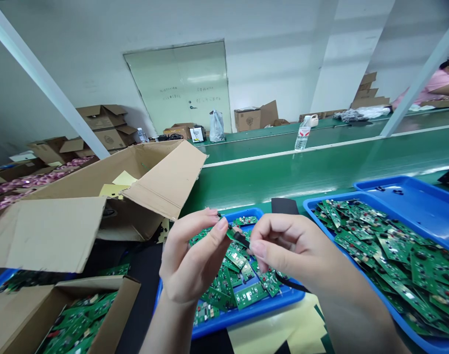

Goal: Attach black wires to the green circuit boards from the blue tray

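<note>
Above a blue tray point(209, 330) of green circuit boards, my left hand point(194, 255) pinches a small green circuit board point(230, 233) between thumb and fingers. Most of this board is hidden by the fingers. My right hand point(294, 246) is closed on a short black piece point(242, 239), its end touching or very near the board's edge. A thin black cord or strip point(292, 283) shows below the right hand; whether it joins the black piece, I cannot tell. Loose circuit boards point(251, 295) lie in the tray under both hands.
To the right, another blue tray point(311, 206) is heaped with circuit boards, with a further blue tray point(423, 196) behind it. An open carton point(165, 182) stands at left, above a smaller box point(130, 300) of boards. A bottle point(302, 137) stands beyond; a person point(436, 86) works far right.
</note>
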Tool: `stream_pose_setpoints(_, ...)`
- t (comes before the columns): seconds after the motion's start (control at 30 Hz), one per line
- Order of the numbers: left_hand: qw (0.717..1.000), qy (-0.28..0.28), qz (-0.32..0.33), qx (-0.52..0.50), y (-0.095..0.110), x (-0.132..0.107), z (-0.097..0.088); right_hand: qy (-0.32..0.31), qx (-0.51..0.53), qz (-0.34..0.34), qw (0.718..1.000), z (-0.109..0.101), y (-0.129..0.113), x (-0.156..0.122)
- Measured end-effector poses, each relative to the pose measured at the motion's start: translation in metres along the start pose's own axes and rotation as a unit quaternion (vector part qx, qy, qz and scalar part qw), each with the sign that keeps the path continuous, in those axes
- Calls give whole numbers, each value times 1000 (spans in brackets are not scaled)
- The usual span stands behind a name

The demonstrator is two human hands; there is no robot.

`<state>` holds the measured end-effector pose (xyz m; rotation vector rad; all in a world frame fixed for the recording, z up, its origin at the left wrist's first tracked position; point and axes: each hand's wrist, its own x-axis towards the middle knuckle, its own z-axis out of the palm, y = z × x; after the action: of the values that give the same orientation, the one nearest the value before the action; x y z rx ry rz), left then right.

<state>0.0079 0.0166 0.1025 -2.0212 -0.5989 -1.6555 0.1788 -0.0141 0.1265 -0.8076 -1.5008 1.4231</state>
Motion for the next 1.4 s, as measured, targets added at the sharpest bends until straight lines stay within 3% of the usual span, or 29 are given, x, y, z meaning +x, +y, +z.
stream_pose_setpoints(0.13, 999, 1, -17, -28, 4, -3, 3, -27, 32, 18, 999, -6, 2, 4)
stream_pose_setpoints(0.43, 997, -51, -21, -60, 4, 0, 2, -95, 62, 26, 993, -15, 3, 8)
stream_pose_setpoints(0.63, 995, -57, -30, -72, 5, 0, 2, -92, 61, 28, 994, -16, 5, 9)
stream_pose_setpoints(0.83, 992, -88, -41, -85, 7, 1, 1, -16, 11, -1, 1000, -12, 3, 5)
stream_pose_setpoints(1.07, 963, -114, -144, -198, 5, -10, 10, 118, -125, -82, 982, -3, 4, 2)
stream_pose_setpoints(1.4, 892, -144, -259, -341, 18, -5, 9, 147, -129, -151, 969, -4, 14, 5)
